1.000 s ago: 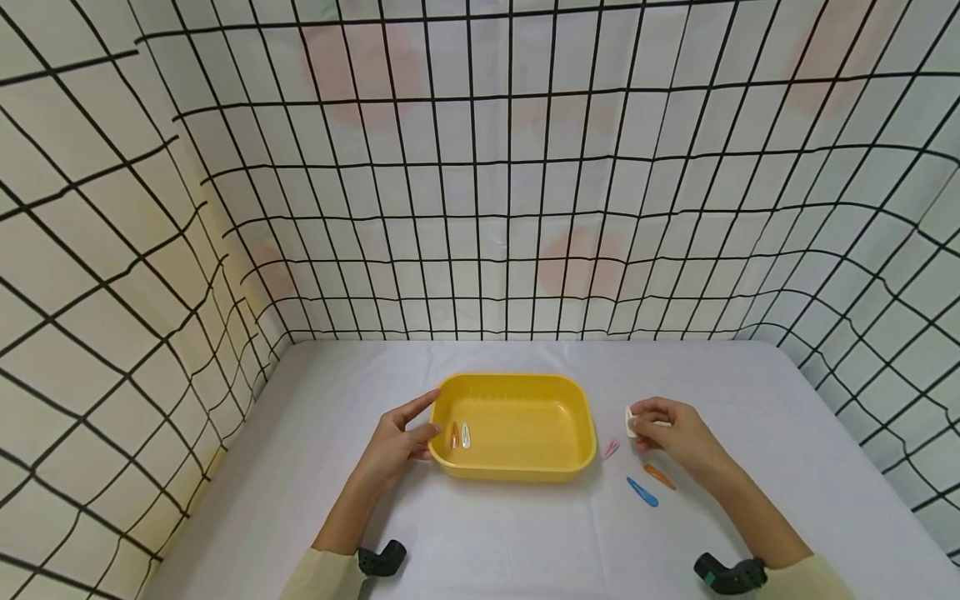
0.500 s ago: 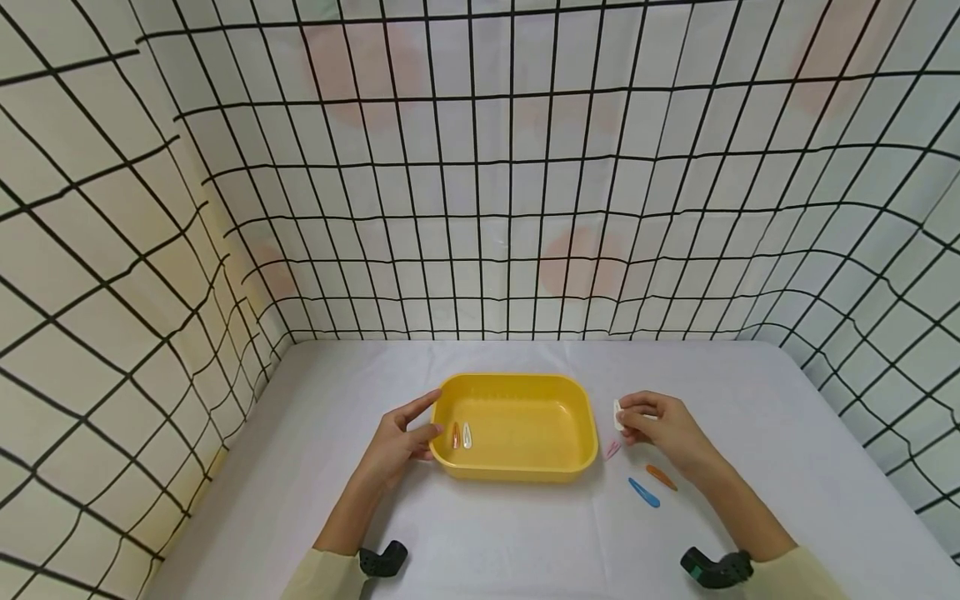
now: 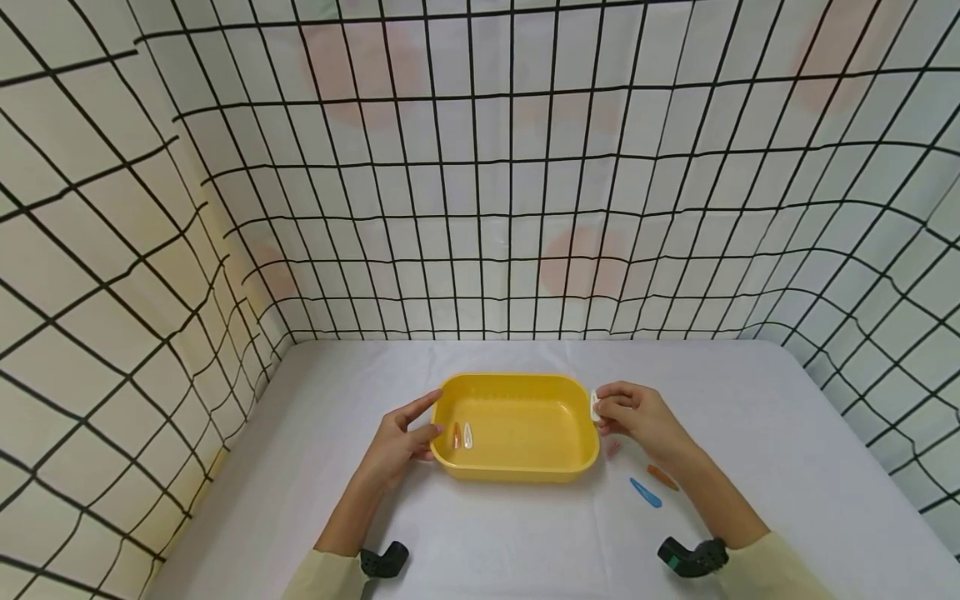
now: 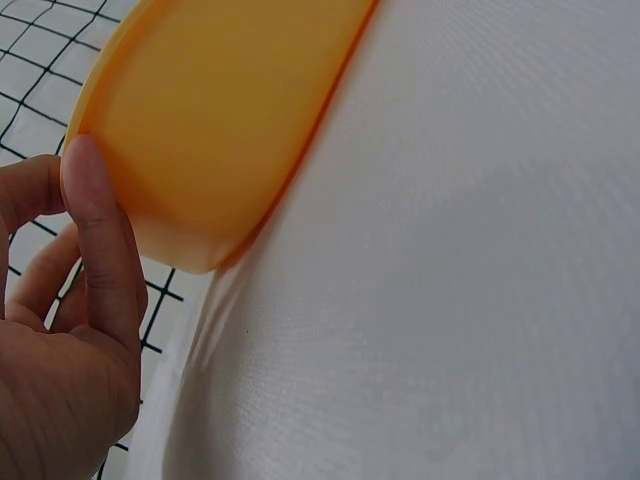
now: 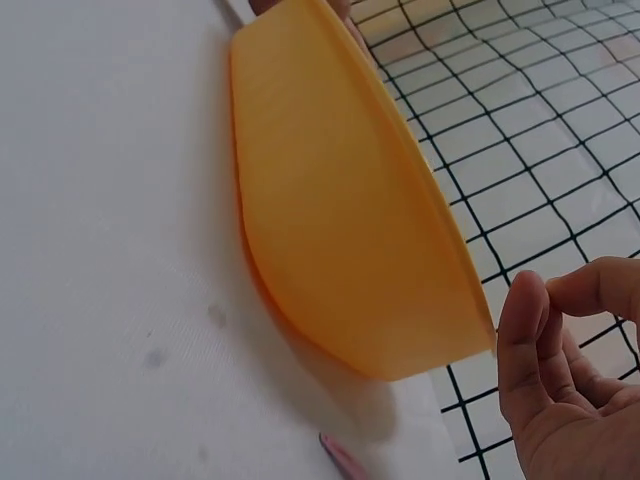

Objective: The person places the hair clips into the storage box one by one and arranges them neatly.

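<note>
A yellow plastic tray stands on the white-covered table. My left hand holds its left end, thumb and forefinger at the rim; the left wrist view shows the thumb against the wall. At the tray's right rim, my right hand pinches a small flat white piece, whose kind I cannot tell; the fingers hide it in the right wrist view. Inside the tray lie an orange-brown snap hair clip and a white one, side by side near the left end.
Right of the tray, on the cloth, are a pink hair clip, partly under the right hand, an orange one and a blue one. Black grid netting over pale cloth walls in the table's back and sides.
My right hand has moved left with the white piece, from beside the loose clips to the tray's right rim. The left hand and the tray have stayed in place.
</note>
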Demonstrator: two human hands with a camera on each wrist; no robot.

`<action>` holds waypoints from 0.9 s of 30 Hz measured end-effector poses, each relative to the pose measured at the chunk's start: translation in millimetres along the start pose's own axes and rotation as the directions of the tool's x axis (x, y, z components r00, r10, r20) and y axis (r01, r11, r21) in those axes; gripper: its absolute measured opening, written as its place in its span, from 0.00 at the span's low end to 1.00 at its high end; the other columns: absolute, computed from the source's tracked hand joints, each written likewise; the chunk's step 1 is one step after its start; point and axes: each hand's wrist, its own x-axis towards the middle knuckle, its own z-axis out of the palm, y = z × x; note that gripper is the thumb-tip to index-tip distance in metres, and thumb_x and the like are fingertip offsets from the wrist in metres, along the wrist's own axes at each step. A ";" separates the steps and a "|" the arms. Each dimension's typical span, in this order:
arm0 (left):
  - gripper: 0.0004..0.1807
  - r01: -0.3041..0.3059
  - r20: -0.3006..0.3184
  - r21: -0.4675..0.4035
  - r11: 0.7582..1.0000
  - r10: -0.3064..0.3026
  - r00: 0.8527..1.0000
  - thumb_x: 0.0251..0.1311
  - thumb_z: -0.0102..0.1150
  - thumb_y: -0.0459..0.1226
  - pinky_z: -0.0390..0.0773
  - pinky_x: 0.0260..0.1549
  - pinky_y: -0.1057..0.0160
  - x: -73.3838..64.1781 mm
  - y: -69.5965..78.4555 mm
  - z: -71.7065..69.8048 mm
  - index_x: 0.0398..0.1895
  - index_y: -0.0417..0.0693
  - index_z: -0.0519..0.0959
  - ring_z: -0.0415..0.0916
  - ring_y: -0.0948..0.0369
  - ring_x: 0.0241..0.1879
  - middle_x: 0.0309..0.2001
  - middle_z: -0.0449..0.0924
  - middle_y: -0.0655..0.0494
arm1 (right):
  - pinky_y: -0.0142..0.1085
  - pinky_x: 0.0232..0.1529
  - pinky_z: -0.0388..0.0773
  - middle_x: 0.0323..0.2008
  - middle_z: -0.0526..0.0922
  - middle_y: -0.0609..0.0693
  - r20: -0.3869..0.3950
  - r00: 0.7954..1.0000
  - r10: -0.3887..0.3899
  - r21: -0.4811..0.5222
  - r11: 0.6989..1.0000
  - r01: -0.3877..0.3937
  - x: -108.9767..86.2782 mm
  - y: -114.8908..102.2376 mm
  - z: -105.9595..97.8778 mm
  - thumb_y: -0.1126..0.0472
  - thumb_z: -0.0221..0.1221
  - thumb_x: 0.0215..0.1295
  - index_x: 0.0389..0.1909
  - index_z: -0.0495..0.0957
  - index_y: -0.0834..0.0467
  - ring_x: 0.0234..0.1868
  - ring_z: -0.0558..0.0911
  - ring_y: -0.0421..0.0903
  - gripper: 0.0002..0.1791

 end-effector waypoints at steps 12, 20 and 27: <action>0.35 -0.004 0.007 -0.005 1.000 0.004 1.000 0.60 0.66 0.29 0.84 0.22 0.69 -0.6 0.3 0.2 0.72 0.57 0.75 0.79 0.61 0.20 0.78 0.62 0.50 | 0.35 0.47 0.88 0.40 0.84 0.54 0.054 0.999 0.005 0.056 0.998 -0.008 9.7 -14.7 23.6 0.59 0.61 0.72 0.60 0.71 0.66 0.38 0.86 0.48 0.21; 0.35 -0.010 0.024 -0.008 1.000 0.011 1.000 0.61 0.66 0.29 0.84 0.23 0.70 -1.1 0.4 -0.4 0.72 0.56 0.74 0.79 0.62 0.20 0.78 0.62 0.50 | 0.38 0.44 0.90 0.37 0.84 0.51 0.092 0.994 -0.052 0.092 0.995 0.043 18.8 -22.6 44.7 0.66 0.61 0.71 0.58 0.72 0.68 0.34 0.85 0.44 0.19; 0.35 -0.011 0.029 -0.007 1.000 0.011 1.000 0.61 0.66 0.29 0.84 0.24 0.70 -1.8 0.6 -1.3 0.73 0.56 0.74 0.79 0.61 0.20 0.79 0.62 0.51 | 0.41 0.44 0.90 0.34 0.85 0.53 0.108 0.993 -0.047 0.084 0.996 0.038 29.3 -25.6 61.2 0.64 0.63 0.70 0.56 0.74 0.66 0.31 0.86 0.46 0.17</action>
